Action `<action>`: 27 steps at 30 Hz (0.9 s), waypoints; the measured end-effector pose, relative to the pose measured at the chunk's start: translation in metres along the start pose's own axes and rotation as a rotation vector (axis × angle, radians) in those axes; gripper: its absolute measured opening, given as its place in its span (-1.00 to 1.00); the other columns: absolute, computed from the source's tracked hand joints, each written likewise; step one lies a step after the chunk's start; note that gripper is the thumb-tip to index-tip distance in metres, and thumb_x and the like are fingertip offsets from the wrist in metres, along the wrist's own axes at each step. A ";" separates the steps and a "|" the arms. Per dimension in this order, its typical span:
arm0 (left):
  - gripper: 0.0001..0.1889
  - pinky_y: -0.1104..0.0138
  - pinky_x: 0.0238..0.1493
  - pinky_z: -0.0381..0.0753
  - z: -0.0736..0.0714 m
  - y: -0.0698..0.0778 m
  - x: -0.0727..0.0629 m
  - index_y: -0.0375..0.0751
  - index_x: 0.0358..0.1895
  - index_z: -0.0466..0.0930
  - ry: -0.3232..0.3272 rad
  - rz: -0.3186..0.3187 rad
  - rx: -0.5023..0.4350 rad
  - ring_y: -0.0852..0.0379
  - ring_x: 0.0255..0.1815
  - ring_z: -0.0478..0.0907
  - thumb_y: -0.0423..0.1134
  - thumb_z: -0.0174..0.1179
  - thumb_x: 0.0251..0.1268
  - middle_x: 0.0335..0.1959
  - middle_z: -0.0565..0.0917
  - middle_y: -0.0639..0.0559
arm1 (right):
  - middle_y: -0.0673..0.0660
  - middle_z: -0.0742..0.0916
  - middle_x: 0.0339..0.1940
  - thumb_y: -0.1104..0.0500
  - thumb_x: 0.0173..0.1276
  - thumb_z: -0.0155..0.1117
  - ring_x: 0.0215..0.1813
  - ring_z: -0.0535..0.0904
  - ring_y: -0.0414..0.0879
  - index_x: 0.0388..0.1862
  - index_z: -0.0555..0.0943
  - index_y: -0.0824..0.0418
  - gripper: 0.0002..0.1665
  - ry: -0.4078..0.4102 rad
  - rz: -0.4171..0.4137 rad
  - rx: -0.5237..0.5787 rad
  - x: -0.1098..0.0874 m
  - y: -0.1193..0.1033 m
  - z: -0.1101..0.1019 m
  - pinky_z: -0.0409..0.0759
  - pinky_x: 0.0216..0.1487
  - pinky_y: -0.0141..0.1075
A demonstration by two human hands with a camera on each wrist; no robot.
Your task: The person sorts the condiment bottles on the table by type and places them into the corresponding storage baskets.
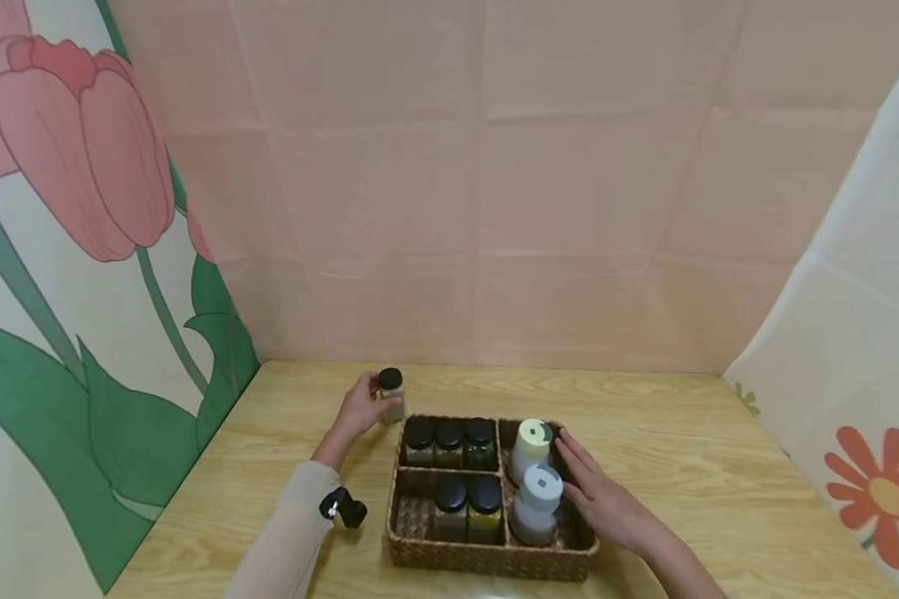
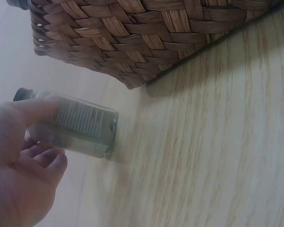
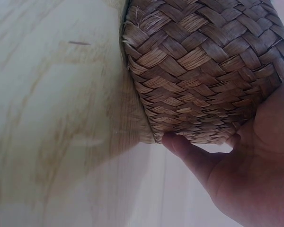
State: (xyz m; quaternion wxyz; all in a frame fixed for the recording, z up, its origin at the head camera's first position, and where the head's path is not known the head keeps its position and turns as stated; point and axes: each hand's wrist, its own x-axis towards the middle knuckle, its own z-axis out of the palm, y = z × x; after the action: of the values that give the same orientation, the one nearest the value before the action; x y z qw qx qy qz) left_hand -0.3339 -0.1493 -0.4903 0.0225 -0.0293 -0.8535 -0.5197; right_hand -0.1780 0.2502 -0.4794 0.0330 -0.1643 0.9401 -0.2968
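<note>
At the basket's back left corner, my left hand (image 1: 363,407) pinches a clear spice jar (image 1: 393,403) with a black lid between thumb and fingers. The left wrist view shows the jar (image 2: 85,124) with printed text on its side, near the table. A brown woven basket (image 1: 487,559) stands on the table. My right hand (image 1: 607,502) rests against the basket's right side with fairly straight fingers, beside two pale-capped bottles. In the right wrist view, a digit (image 3: 187,150) touches the woven wall (image 3: 199,71) low down.
Three black-lidded jars (image 1: 449,443) stand in the basket's back left compartment. Two more jars (image 1: 468,507) are in the front left one. A yellow-capped bottle (image 1: 532,449) and a white-capped bottle (image 1: 537,505) share the right compartment. The wooden table (image 1: 689,466) meets a pink backdrop.
</note>
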 end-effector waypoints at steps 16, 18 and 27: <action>-0.33 -0.10 0.19 0.57 -0.004 0.004 -0.010 -0.30 0.40 0.38 0.023 0.047 0.052 -0.22 0.24 0.53 -0.10 0.39 0.33 0.08 0.62 -0.21 | 0.22 0.00 0.70 0.12 0.63 0.03 0.60 0.05 0.29 0.69 -0.02 0.17 -0.22 0.009 -0.019 -0.006 0.002 0.000 0.000 0.29 0.41 0.28; -0.33 -0.11 0.23 0.56 -0.006 0.006 -0.014 -0.30 0.40 0.38 0.031 0.062 0.040 -0.24 0.26 0.52 -0.09 0.39 0.33 0.09 0.62 -0.21 | 0.22 0.00 0.70 0.11 0.64 0.02 0.60 0.05 0.29 0.69 -0.02 0.17 -0.22 0.003 -0.016 -0.005 0.002 0.000 0.001 0.30 0.40 0.28; -0.38 -0.03 0.32 0.53 -0.017 0.026 -0.028 -0.32 0.34 0.44 0.067 0.163 -0.021 -0.14 0.16 0.57 -0.14 0.41 0.30 0.06 0.64 -0.21 | 0.23 0.02 0.70 0.13 0.63 0.03 0.59 0.08 0.31 0.68 0.00 0.18 -0.22 0.026 -0.023 -0.015 0.000 0.000 0.000 0.29 0.40 0.29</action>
State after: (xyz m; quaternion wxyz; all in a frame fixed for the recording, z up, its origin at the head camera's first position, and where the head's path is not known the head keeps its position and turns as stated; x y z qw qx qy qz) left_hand -0.3037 -0.1530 -0.4620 0.0927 -0.0815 -0.8417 -0.5257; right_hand -0.1776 0.2504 -0.4798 0.0163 -0.1713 0.9407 -0.2922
